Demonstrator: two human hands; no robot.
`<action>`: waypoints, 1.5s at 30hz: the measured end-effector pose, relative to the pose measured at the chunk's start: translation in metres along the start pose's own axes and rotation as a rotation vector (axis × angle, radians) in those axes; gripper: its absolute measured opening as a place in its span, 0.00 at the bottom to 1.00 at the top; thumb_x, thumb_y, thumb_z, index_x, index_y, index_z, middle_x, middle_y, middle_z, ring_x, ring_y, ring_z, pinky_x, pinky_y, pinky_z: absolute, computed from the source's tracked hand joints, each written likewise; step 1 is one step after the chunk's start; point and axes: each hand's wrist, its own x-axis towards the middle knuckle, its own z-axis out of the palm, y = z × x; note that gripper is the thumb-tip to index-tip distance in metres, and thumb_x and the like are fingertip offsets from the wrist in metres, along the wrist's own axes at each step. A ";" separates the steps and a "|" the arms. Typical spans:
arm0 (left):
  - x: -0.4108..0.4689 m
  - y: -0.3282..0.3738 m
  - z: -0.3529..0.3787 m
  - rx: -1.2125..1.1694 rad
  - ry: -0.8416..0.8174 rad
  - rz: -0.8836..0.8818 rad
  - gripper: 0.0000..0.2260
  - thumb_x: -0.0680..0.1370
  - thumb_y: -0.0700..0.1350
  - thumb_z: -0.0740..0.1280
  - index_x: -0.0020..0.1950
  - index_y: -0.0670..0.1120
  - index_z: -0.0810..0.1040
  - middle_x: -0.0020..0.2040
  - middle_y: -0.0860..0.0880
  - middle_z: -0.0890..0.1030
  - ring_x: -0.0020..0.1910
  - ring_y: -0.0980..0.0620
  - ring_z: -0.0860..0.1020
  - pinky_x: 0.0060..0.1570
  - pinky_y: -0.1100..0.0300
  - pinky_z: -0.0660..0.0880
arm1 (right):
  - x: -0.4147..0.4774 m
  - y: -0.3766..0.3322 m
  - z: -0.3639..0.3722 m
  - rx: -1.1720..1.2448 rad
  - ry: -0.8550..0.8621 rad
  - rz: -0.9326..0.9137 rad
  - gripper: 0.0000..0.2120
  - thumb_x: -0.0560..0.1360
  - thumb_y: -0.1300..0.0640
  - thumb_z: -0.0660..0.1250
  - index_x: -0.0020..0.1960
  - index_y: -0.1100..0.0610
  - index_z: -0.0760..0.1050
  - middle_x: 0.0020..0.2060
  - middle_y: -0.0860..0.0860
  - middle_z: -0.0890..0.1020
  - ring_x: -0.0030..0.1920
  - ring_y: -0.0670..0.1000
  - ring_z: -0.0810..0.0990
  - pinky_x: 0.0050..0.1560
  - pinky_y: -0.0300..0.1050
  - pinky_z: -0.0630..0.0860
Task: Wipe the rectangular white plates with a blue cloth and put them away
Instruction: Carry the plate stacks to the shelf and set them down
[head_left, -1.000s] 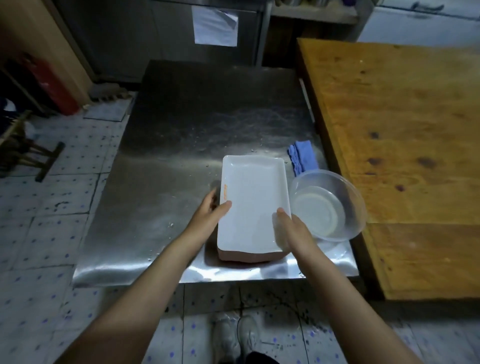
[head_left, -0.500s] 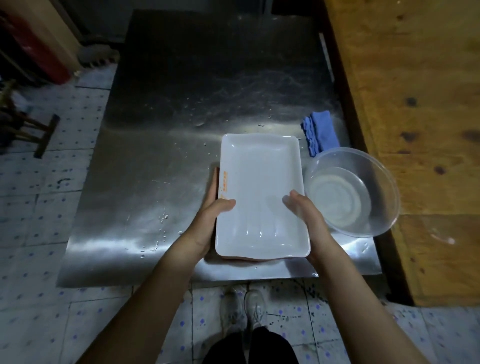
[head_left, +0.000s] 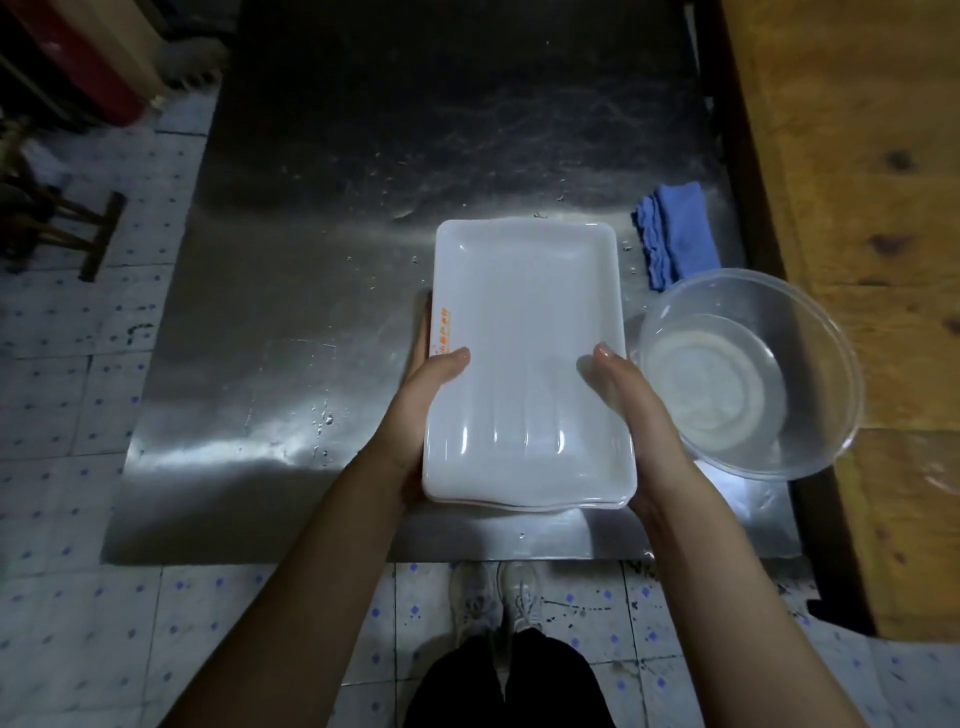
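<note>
A stack of rectangular white plates (head_left: 524, 332) is held above the near edge of the steel table (head_left: 311, 260). Orange print runs along the top plate's left rim. My left hand (head_left: 423, 400) grips the stack's left side, thumb on the rim and fingers underneath. My right hand (head_left: 628, 400) grips the right side the same way. A folded blue cloth (head_left: 675, 234) lies on the table beyond the plates to the right, touched by neither hand.
A clear plastic bowl (head_left: 810, 415) with water stands right of the plates at the table's near right corner. A wooden table (head_left: 857, 156) adjoins on the right. Water drops speckle the steel. A red cylinder (head_left: 78, 67) and wooden stool (head_left: 67, 228) stand on the tiled floor at left.
Both hands have lifted the plate stack and drawn it toward me. The view has tipped downward and closer, so my legs and shoes now show.
</note>
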 end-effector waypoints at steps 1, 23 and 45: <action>0.000 0.000 0.000 0.000 -0.002 0.007 0.33 0.66 0.48 0.66 0.71 0.49 0.66 0.46 0.52 0.84 0.43 0.51 0.83 0.37 0.57 0.79 | -0.001 0.000 0.000 -0.001 -0.010 -0.010 0.28 0.71 0.47 0.65 0.69 0.54 0.67 0.47 0.41 0.84 0.49 0.42 0.82 0.38 0.33 0.78; -0.091 0.036 0.019 0.197 -0.032 0.263 0.38 0.67 0.37 0.65 0.70 0.66 0.60 0.61 0.56 0.78 0.55 0.52 0.80 0.42 0.58 0.79 | -0.054 -0.034 0.021 -0.222 -0.308 -0.143 0.40 0.65 0.62 0.64 0.72 0.38 0.58 0.58 0.47 0.80 0.54 0.53 0.82 0.43 0.46 0.80; -0.291 0.256 -0.015 0.135 0.030 0.834 0.37 0.68 0.33 0.62 0.74 0.56 0.60 0.63 0.47 0.77 0.56 0.43 0.79 0.49 0.49 0.78 | -0.161 -0.141 0.293 -0.264 -0.705 -0.493 0.37 0.68 0.63 0.65 0.73 0.43 0.60 0.40 0.44 0.85 0.38 0.48 0.85 0.31 0.39 0.78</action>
